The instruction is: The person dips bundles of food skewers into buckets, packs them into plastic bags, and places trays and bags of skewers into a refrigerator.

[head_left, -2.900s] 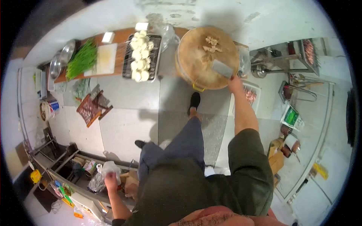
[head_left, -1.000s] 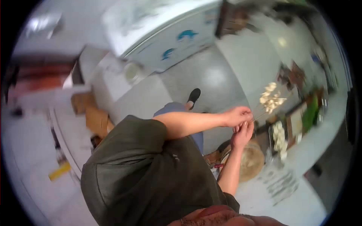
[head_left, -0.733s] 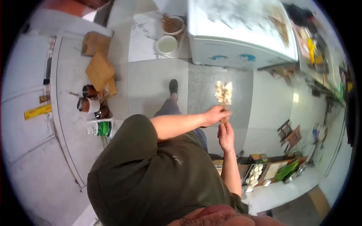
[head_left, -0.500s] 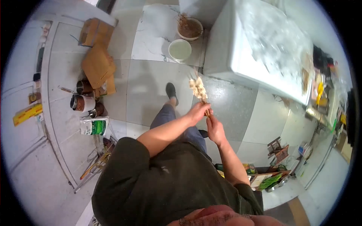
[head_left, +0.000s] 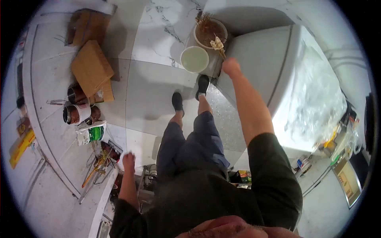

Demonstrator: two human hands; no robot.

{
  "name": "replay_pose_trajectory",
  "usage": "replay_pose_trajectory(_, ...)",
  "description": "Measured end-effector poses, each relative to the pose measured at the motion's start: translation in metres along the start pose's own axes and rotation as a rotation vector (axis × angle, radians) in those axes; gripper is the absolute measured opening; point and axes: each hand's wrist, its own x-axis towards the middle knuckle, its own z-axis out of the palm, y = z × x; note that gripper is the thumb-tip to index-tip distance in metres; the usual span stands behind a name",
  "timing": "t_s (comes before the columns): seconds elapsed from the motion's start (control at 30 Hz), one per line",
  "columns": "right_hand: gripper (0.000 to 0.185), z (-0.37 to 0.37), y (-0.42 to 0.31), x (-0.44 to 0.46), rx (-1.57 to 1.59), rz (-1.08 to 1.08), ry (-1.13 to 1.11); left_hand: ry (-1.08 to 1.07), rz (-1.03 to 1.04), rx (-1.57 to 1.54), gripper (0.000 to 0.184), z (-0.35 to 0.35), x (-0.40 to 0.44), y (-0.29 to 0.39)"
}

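My right hand (head_left: 232, 67) is stretched forward, closed around the sticks of a bunch of skewers (head_left: 217, 44) with pale pieces of food at their tips. From above, the tips overlap a round tub (head_left: 224, 31) with many thin brown sticks in it; whether they touch it I cannot tell. Just beside that tub stands a white bucket (head_left: 194, 59) of pale, cloudy liquid. My left hand (head_left: 129, 162) hangs low at my left side, away from the skewers. Its fingers are small and blurred, and nothing held shows.
A white chest (head_left: 258, 51) with clear plastic (head_left: 317, 95) on top stands to my right. Cardboard (head_left: 92, 67), metal pots (head_left: 75, 113) and a green-and-white bag (head_left: 95, 134) line the left wall. My shoes (head_left: 202, 85) are on the tiled floor, close to the bucket.
Both hands were together at the skewers in front of me. My left hand has let go and dropped to the left; my right has carried the skewers forward to the tub. I have stepped forward.
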Motion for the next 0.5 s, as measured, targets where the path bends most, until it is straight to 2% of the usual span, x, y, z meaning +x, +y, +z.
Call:
replay_pose_trajectory(0.03, 0.026, 0.002, 0.013, 0.035, -0.126, -0.043, -0.106, -0.01, -0.074, -0.04, 0.027, -0.009, -0.005, -0.039)
replay_pose_trajectory(0.13, 0.022, 0.05, 0.05, 0.13, 0.008, 0.164, 0.05, -0.036, -0.127, 0.265, 0.021, -0.012, -0.032, -0.169)
replay_pose_trajectory(0.17, 0.021, 0.052, 0.05, 0.145, 0.093, 0.209, 0.014, -0.075, -0.169, 0.283, 0.02, -0.005, -0.05, -0.191)
replay_pose_trajectory(0.23, 0.021, 0.035, 0.044, 0.16, 0.245, 0.313, -0.059, -0.178, -0.501, -0.28, 0.023, 0.028, -0.093, -0.166)
replay_pose_trajectory(0.3, 0.021, 0.056, 0.044, 0.173, 0.22, 0.252, -0.097, -0.273, -0.568, -0.179, 0.026, 0.053, -0.108, -0.14)
replay_pose_trajectory(0.37, 0.023, 0.07, 0.038, 0.18, 0.232, 0.244, -0.122, -0.265, -0.363, 0.129, 0.029, 0.1, -0.116, -0.06)
replay_pose_trajectory(0.4, 0.023, 0.074, 0.032, 0.181, 0.252, 0.269, -0.129, -0.286, -0.412, 0.04, 0.033, 0.11, -0.114, -0.025)
replay_pose_trajectory(0.5, 0.025, 0.104, 0.035, 0.198, 0.309, 0.287, -0.034, -0.157, -0.358, 0.042, 0.034, 0.125, -0.103, -0.002)
